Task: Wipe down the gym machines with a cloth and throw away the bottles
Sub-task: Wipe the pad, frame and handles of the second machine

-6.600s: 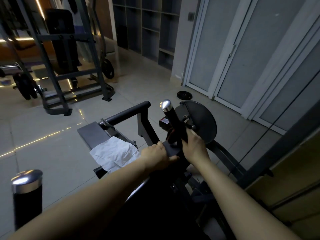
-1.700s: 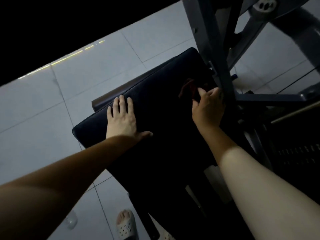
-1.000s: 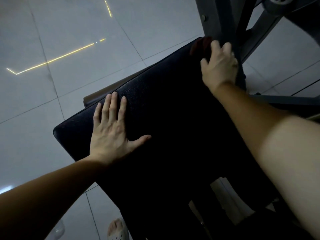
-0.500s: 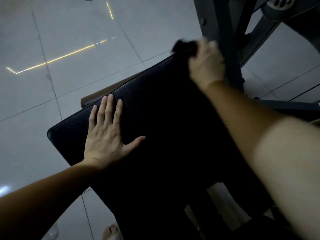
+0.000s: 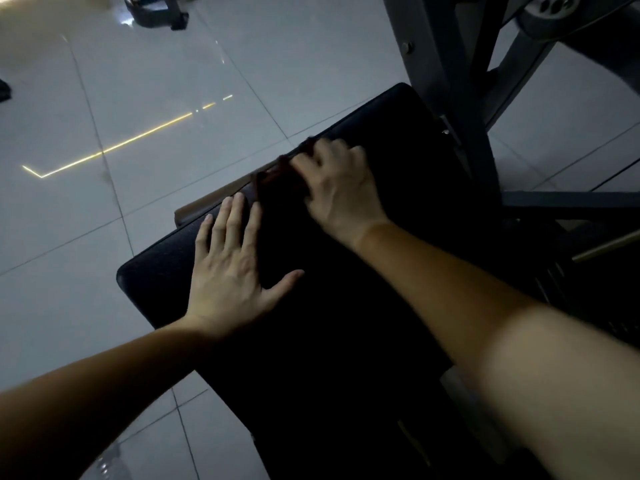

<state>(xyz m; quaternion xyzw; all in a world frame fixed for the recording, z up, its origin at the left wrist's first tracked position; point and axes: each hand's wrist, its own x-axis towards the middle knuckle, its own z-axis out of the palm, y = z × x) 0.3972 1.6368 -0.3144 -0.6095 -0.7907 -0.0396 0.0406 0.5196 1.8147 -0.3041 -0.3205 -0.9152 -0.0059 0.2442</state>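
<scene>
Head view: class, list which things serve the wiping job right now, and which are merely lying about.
In use: dark cloth, right hand holding it, left hand flat on the black seat pad.
Idle: grey machine frame, pulley wheel, far machine base.

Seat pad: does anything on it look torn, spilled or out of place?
Nothing stands out. The black pad looks whole; the left hand lies flat on it, and the right hand grips a dark cloth at its far edge. Dim light could hide small marks.
</scene>
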